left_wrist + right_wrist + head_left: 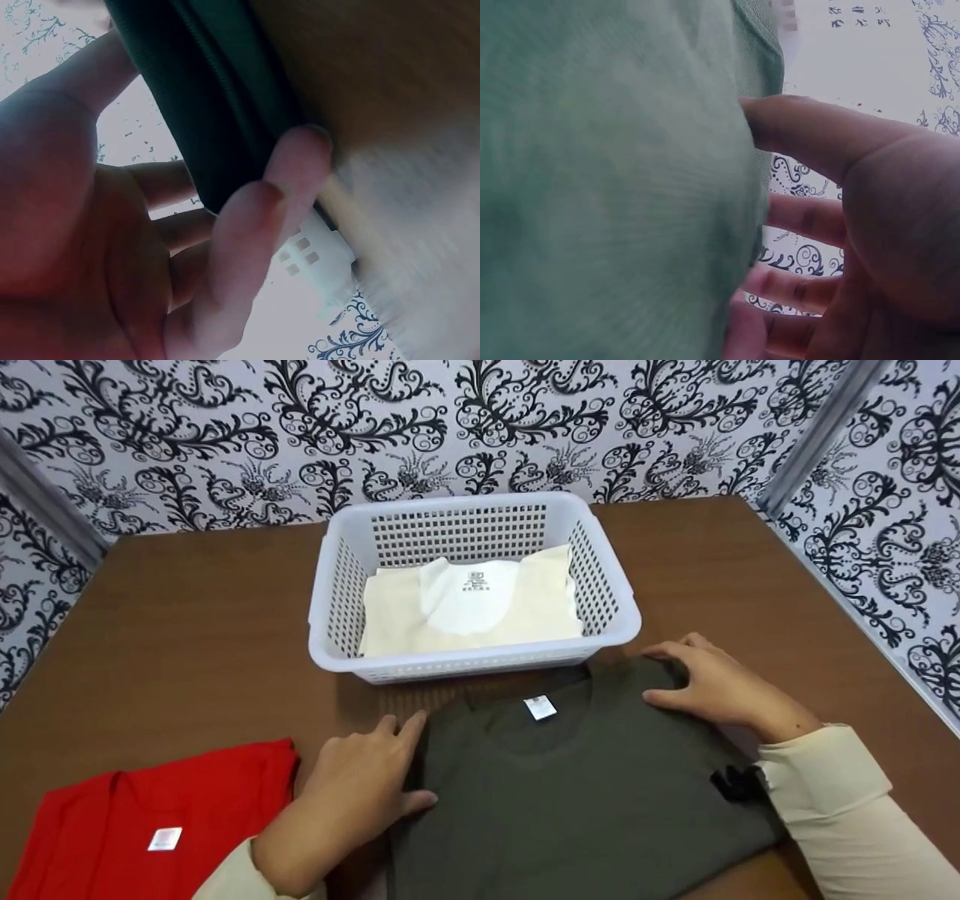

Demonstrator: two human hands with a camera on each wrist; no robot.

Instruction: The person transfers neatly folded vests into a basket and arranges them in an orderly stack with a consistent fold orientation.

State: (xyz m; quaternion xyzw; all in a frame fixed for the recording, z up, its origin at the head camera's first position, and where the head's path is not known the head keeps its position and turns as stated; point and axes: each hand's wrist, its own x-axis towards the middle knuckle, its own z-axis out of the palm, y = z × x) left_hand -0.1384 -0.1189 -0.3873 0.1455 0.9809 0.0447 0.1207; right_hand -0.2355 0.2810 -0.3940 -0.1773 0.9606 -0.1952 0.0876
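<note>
A folded dark olive-green T-shirt [570, 795] with a white neck label [540, 707] lies in front of me, its collar side towards the basket. My left hand [360, 780] holds its left edge; the thumb lies on top, and in the left wrist view the fingers [244, 247] curl at the layered edge of the fabric. At the far right corner, my right hand [709, 682] grips the shirt with thumb on top. The right wrist view has its other fingers [799, 289] partly behind the cloth. Whether the shirt is raised off the table, I cannot tell.
A white plastic basket [476, 655] stands just beyond the shirt, with a folded cream garment [405, 615] inside. To the left lies a folded red shirt [187, 795]. Patterned panels [480, 427] border the brown table [187, 645] at the back and sides.
</note>
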